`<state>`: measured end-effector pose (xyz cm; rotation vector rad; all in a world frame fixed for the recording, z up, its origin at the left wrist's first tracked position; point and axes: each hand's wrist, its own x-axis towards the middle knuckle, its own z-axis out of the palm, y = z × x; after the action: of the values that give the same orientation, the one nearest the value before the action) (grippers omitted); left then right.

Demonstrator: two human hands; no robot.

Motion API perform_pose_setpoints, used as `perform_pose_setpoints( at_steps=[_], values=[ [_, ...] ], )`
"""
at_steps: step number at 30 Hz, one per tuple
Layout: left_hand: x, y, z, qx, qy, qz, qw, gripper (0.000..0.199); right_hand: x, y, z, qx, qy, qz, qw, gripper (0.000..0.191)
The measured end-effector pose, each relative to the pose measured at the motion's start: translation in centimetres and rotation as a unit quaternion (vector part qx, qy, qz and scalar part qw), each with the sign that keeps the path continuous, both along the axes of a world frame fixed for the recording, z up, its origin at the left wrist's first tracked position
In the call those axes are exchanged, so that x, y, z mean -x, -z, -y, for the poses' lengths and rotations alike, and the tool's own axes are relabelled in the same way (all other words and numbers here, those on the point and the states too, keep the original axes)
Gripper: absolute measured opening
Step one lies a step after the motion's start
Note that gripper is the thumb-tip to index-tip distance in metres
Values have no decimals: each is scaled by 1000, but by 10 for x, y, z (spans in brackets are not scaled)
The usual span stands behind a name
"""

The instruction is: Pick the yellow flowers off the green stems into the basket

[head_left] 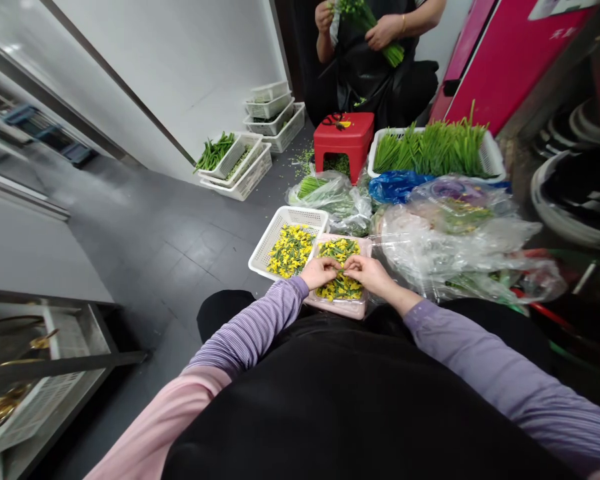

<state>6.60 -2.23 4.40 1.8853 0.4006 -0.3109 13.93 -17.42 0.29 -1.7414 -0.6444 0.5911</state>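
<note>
My left hand (321, 272) and my right hand (366, 273) meet over a pale pink tray (325, 305) in front of my lap. Inside the tray lie small yellow flowers with green stems (341, 288). The fingers of both hands are pinched together just above the flowers; whatever is between the fingertips is too small to make out. Touching the tray on its left stands a white perforated basket (263, 257), which holds more yellow flowers (293, 250).
Plastic bags of greens (420, 247) lie to the right. Beyond are a red stool (347, 137) with scissors (334, 121) and a white crate (490, 157) of green stalks. Stacked white baskets (247, 180) stand at back left. A person opposite holds a green bunch (363, 17).
</note>
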Motion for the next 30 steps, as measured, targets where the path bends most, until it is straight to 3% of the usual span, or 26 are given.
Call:
perform_pose_setpoints(
  at_steps=[6, 11, 14, 19, 22, 25, 28, 30],
  values=[
    [-5, -1, -3, -168, 88, 87, 978, 16, 1, -5, -1, 4, 2, 5, 1000, 9],
    [-7, -2, -5, -205, 131, 126, 962, 13, -5, -14, 1, -1, -51, -72, 996, 9],
    [-6, -3, -6, -154, 128, 87, 976, 13, -13, -16, 4, -26, -85, -153, 984, 11],
    [-3, -4, -4, 40, 66, 5, 997, 14, -16, -17, 9, -37, 13, -302, 952, 18],
    [-3, -7, -1, 112, 66, 2, 992, 14, -8, -18, 9, -44, -25, -392, 919, 18],
    [-4, -9, 2, 135, 61, 8, 989, 13, -2, -18, 8, -63, -71, -389, 916, 21],
    [-6, -6, 3, 150, 37, 8, 988, 13, -2, -14, 7, -70, -36, -353, 932, 22],
    [-7, -1, 2, 154, -16, 1, 988, 12, -4, -12, 7, -76, -2, -346, 935, 21]
  ],
)
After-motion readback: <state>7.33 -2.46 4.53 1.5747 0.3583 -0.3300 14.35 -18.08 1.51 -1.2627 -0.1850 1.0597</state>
